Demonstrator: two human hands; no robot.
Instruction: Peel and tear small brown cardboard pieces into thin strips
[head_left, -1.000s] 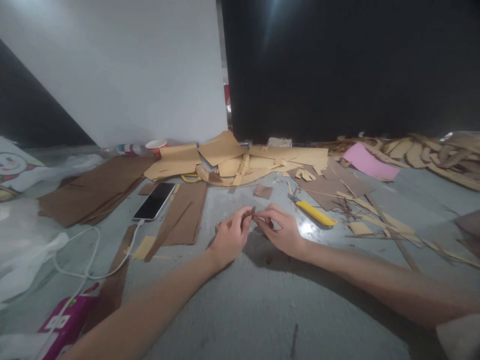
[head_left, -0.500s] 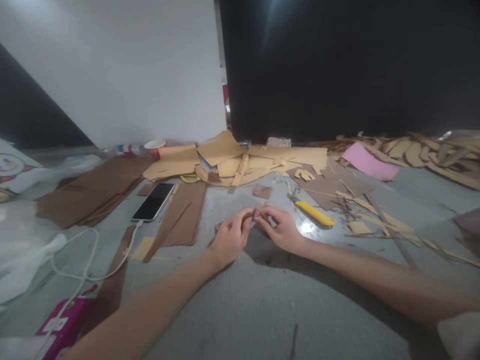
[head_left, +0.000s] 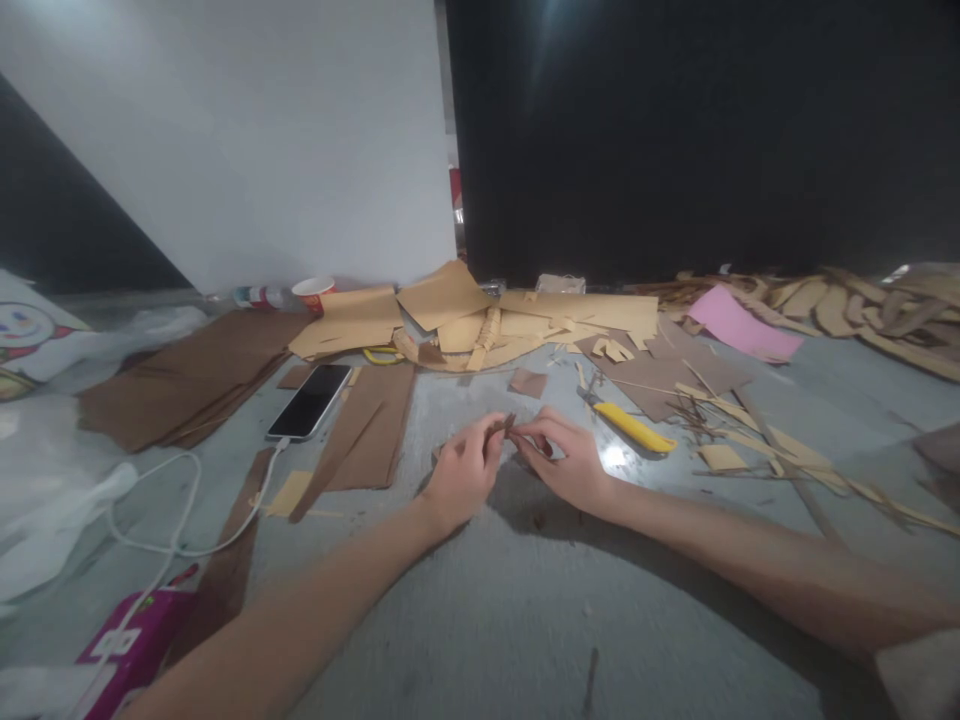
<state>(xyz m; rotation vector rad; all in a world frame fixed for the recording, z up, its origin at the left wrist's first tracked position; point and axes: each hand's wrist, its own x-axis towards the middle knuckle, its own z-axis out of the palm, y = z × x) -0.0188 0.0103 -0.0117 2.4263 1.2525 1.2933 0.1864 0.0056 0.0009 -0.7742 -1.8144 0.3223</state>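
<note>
My left hand [head_left: 461, 475] is closed, its thumb and fingers pinching a small brown piece [head_left: 510, 422] that looks like a cardboard or leather scrap. From the other side, my right hand [head_left: 564, 462] has its fingertips pressed together at the same piece. Both hands meet just above the grey table [head_left: 517, 610], and the fingers hide most of the piece. Right of my right hand lies a yellow-handled tool [head_left: 636, 428] with a grey tip, perhaps a cutter. Beyond the hands rests a small brown square [head_left: 528, 382].
To the left are a phone [head_left: 309, 402] on a white cable, brown sheets [head_left: 187, 375] and a magenta box [head_left: 142, 640]. Tan sheets [head_left: 345, 322] and a paper cup [head_left: 313, 290] line the back. Thin strips [head_left: 795, 450] and a pink sheet [head_left: 742, 322] lie at right.
My right fingertips have shifted slightly on the small brown piece, and more of it shows above the fingers. The whole view has moved a little.
</note>
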